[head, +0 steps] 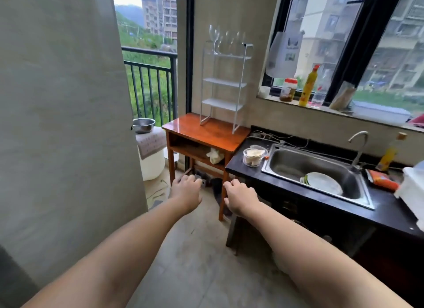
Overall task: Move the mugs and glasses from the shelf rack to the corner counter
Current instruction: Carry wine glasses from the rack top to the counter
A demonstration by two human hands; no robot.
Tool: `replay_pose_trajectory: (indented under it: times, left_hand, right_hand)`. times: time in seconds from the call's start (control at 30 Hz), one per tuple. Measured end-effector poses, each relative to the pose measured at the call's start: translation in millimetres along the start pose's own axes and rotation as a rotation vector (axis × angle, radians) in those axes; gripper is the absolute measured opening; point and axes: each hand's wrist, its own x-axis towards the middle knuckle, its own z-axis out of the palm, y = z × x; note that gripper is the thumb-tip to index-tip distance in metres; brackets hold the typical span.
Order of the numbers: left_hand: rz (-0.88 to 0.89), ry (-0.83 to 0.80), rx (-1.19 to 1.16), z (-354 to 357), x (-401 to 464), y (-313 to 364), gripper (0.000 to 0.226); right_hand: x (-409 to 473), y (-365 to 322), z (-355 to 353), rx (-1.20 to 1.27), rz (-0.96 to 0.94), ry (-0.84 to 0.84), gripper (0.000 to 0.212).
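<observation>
Glasses [226,40], stemmed and clear, stand in a row on the top tier of the white shelf rack [223,84], which sits on the wooden side table [206,131] in the corner by the balcony door. The lower tiers of the rack look bare; I can make out no mugs from where I stand. The dark worktop [243,170] with the sink [321,167] lies just to the right of the table, and a clear container [253,157] occupies its near corner.

Step in hand, as I judge it: the approach to the rack. To do it well I should close in until the top tier is within easy reach, take each glass by the stem or low on the bowl, lift it straight up clear of the rail, and keep its neighbours from knocking. The landing spot beside the container is tight, so each glass should go down upright and apart from the rest.

My left hand [187,190] and right hand [239,198] are stretched forward at about table-leg height, well apart from the rack. Both are empty, fingers loosely curled and slightly spread, touching nothing.
</observation>
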Motion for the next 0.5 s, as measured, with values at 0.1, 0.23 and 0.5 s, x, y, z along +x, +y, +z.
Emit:
replay_pose_trajectory:
  times: [0.1, 0.23, 0.5]
  left_hand:
    - [-0.038, 0.041, -0.008, -14.6, 67.9, -19.7, 0.041]
    - [-0.079, 0.069, -0.039, -34.2, 140.2, -43.9, 0.04]
    - [-0.025, 0.176, -0.022, -70.4, 303.8, -110.0, 0.042]
  right_hand:
    - [73.8, 12.1, -22.9, -0.022, -0.043, 0.02, 0.043]
    - [156.9, 22.9, -47.9, -0.026, -0.048, 0.046, 0.043]
    - [333.4, 13.4, -83.6, -0.043, -0.036, 0.169, 0.041]
